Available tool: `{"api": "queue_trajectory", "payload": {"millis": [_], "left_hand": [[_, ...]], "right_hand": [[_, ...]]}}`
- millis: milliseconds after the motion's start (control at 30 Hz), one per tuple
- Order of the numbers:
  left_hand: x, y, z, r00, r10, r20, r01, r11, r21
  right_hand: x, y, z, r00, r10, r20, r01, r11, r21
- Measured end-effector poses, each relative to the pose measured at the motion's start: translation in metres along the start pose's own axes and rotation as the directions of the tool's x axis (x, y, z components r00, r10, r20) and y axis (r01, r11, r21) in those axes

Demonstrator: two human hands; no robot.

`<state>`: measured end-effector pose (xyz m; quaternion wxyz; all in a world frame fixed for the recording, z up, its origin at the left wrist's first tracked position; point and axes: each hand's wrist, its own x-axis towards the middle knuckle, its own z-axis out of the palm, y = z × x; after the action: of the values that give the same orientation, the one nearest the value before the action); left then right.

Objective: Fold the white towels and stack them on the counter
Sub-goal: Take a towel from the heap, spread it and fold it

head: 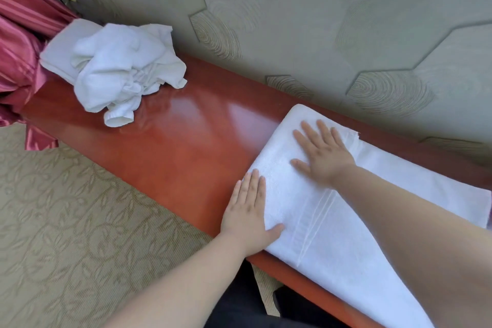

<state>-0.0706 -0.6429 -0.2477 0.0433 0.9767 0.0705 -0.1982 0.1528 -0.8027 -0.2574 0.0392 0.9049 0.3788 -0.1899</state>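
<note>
The white towel (332, 234) lies flat on the red-brown bench (186, 141), partly folded into a long band. Its long axis runs along the bench, from a rounded folded end near the middle of the view down to the right, where it goes out of sight. Both grips are bare hands and both rest on this left end. The right grip (323, 154) lies on top of the towel with straight, spread fingers, pressing down and holding nothing. The left grip (250, 216) is also flat and unclenched, at the near edge of the towel, its thumb on the cloth and its fingers on the border between cloth and bench. So the unfolded length of the towel lies to the right of both grips, and the right arm is nearer to it. I judge the next fold must go along this long axis, one end over the other. Well apart to the left, a crumpled pile of white towels (119, 69) waits on the same bench, beside a pink curtain (16, 61). A patterned carpet (66, 221) lies below.
</note>
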Motion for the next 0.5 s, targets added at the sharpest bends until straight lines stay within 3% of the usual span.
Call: {"api": "queue_trajectory", "payload": {"millis": [100,233,400,500], "left_hand": [[-0.003,-0.002,0.004,1.0,-0.008,-0.012,0.007,0.999,-0.035],[-0.012,-0.017,0.008,0.993,0.117,-0.027,-0.118,0.993,-0.013],[-0.011,-0.023,0.016,0.991,0.133,-0.026,-0.133,0.991,-0.012],[-0.011,-0.023,0.015,0.991,0.13,-0.013,-0.13,0.992,-0.004]], "right_hand": [[0.004,-0.009,-0.002,1.0,0.026,-0.001,-0.026,1.0,0.015],[-0.002,-0.033,0.001,0.978,-0.209,0.001,0.209,0.976,-0.065],[0.036,-0.014,-0.005,0.995,0.103,0.002,-0.103,0.994,0.046],[0.052,-0.015,-0.009,0.987,0.154,0.042,-0.157,0.986,0.06]]}}
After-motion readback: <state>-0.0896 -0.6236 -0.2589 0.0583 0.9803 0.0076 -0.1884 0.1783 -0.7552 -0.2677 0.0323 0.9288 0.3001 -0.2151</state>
